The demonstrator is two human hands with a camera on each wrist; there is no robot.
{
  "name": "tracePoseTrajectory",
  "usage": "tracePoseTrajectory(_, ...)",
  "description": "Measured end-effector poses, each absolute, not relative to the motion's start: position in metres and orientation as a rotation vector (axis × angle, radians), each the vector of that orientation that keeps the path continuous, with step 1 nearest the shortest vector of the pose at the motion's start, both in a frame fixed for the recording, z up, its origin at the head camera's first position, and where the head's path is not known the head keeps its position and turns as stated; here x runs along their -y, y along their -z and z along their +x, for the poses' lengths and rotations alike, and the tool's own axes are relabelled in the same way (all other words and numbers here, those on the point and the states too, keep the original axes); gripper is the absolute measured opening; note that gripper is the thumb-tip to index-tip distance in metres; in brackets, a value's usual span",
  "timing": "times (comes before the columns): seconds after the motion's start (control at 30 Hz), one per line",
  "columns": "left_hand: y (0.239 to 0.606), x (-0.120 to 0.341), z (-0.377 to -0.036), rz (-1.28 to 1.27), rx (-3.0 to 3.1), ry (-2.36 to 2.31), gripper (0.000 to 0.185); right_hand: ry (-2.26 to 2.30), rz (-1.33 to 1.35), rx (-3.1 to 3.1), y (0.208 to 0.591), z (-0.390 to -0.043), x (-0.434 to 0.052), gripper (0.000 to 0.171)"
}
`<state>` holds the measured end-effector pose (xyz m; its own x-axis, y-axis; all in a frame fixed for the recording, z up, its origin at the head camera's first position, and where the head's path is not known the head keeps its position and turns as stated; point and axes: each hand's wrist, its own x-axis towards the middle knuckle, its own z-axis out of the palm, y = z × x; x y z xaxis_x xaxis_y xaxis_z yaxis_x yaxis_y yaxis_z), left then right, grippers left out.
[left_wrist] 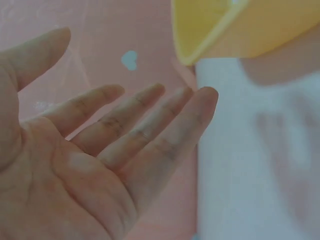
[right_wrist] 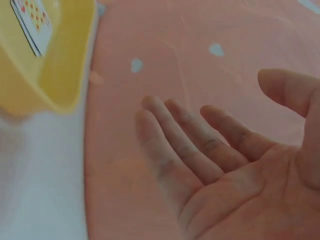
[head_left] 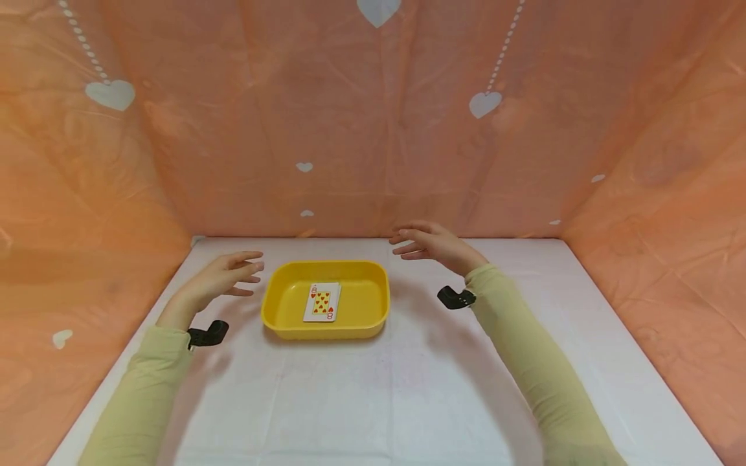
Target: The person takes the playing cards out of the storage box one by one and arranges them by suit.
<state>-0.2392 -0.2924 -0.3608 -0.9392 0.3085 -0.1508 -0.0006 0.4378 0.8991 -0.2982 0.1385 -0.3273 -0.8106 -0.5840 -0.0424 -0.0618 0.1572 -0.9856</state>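
Observation:
A yellow tray (head_left: 364,327) with rounded corners sits on the white table, between my two hands. Inside it lies a small stack of playing cards (head_left: 322,303), an eight of hearts face up on top. To the left of the tray, my left hand (head_left: 218,279) is held in the air with fingers spread and nothing in it. My right hand (head_left: 430,244) hovers past the tray's far right corner, its fingers loosely extended and its palm bare. Both wrist views show the palms, with part of the tray (left_wrist: 215,42) beyond the fingers.
White cloth (head_left: 332,395) covers the table. Orange sheeting (head_left: 361,129) with white hearts hangs behind and along both sides. A black wrist camera (head_left: 210,333) is worn on the left wrist, and another black camera (head_left: 456,298) on the right.

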Motion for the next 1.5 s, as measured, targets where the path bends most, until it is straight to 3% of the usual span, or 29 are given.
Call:
tracePoseTrajectory(0.47, 0.377, 0.277, -0.233, 0.085, -2.365, -1.451, 0.07, 1.621, -0.448, -1.868, 0.354, -0.289, -0.082, 0.038)
tracePoseTrajectory(0.83, 0.386, 0.27, -0.232, 0.087, -2.442, -1.365, 0.053, 1.415, -0.296, -1.868, 0.373, -0.297, -0.037, 0.049)
tracePoseTrajectory(1.23, 0.387, 0.269, -0.234, 0.11, -2.466, -1.341, 0.051, 1.397, 0.002, -1.817, 0.391, -0.299, -0.017, 0.054)
tracePoseTrajectory(1.5, 0.39, 0.27, -0.236, 0.089, -2.478, -1.33, 0.051, 1.441, 0.02, -1.708, 0.395, -0.298, -0.002, 0.058)
